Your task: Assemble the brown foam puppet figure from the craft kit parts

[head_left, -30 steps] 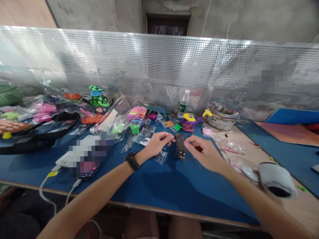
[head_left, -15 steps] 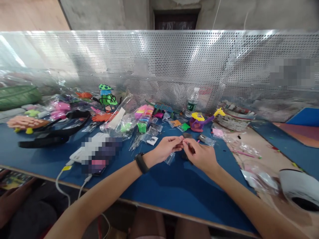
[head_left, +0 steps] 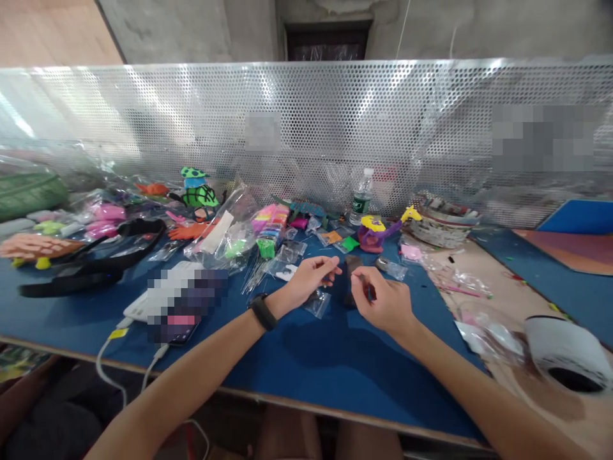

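Note:
My left hand, with a black band on its wrist, is above the blue table, fingers bent and thumb against the fingertips; anything between them is too small to name. To its right, my right hand is closed in a pinch, its contents also unclear. A gap separates the two hands. Between them lies a dark brown piece, partly covered by my right hand. A small clear bag rests below my left hand. Behind stands a purple and yellow clay figure.
A bottle stands by the perforated metal screen. Bagged coloured clay and a phone with cables are at left. On the right are a woven basket and a white roll. Another person's arm shows at lower left.
My hands have moved apart; before, their fingertips met. More of the dark brown piece shows between them. The whole view has shifted slightly.

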### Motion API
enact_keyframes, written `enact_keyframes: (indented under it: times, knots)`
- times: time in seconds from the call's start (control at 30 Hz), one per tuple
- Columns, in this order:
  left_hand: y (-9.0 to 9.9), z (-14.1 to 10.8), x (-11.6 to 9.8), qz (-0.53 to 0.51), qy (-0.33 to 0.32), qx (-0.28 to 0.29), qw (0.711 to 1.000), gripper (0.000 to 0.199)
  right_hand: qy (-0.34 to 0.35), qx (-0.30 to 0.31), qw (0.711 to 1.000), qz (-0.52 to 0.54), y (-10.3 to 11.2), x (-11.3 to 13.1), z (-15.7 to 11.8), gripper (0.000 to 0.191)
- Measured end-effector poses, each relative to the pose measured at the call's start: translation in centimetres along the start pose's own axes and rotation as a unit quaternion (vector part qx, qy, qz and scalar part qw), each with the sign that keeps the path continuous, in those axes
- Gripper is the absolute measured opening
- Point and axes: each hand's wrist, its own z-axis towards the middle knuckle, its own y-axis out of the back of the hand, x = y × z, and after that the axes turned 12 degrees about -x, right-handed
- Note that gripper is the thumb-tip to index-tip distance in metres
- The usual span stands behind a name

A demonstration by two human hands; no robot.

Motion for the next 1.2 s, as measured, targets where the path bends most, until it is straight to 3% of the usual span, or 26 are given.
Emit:
enact_keyframes:
  times: [0.1,0.2,0.27,0.33,0.5,0.63,0.77,1.03,1.1,1.2]
  knots:
    - [1.3,0.8,0.1,0.191,-0.113,-0.005,0.975,0.043,-0.006,0.007,1.000,0.021,0.4,-0.1,0.1,0.014]
    - [2.4,1.2,0.3,0.389,-0.241,0.037,0.888,0.022,0.043,0.046,0.996,0.059,0.8,-0.2,0.2,0.013]
    - [2.8,1.4,0.5,0.450,-0.262,0.071,0.851,0.016,0.104,0.113,0.984,0.093,1.1,0.0,0.1,0.014]
    - [3.1,1.5,0.7,0.478,-0.256,0.084,0.836,0.017,0.165,0.193,0.960,0.116,1.2,0.5,-0.3,0.015]
    - [3.6,2.0,0.7,0.481,-0.253,0.087,0.835,0.021,0.249,0.311,0.910,0.118,1.2,2.2,-1.7,0.020]
    - [4.0,2.1,0.4,0.470,-0.250,0.088,0.842,0.020,0.228,0.364,0.894,0.126,1.3,2.6,-1.9,0.017]
    - [4.0,2.1,0.2,0.442,-0.206,0.063,0.871,0.012,0.186,0.388,0.891,0.143,1.3,2.4,-1.7,0.018]
    - [3.7,1.9,-0.2,0.420,-0.194,0.080,0.883,0.018,0.229,0.401,0.879,0.120,1.7,3.2,-1.8,0.022]
    - [3.7,1.8,-0.3,0.422,-0.190,0.073,0.883,0.018,0.235,0.379,0.884,0.139,1.9,3.3,-1.8,0.017]
    - [3.7,1.9,-0.4,0.443,-0.193,0.058,0.874,0.015,0.234,0.299,0.911,0.160,2.2,2.8,-1.2,0.023]
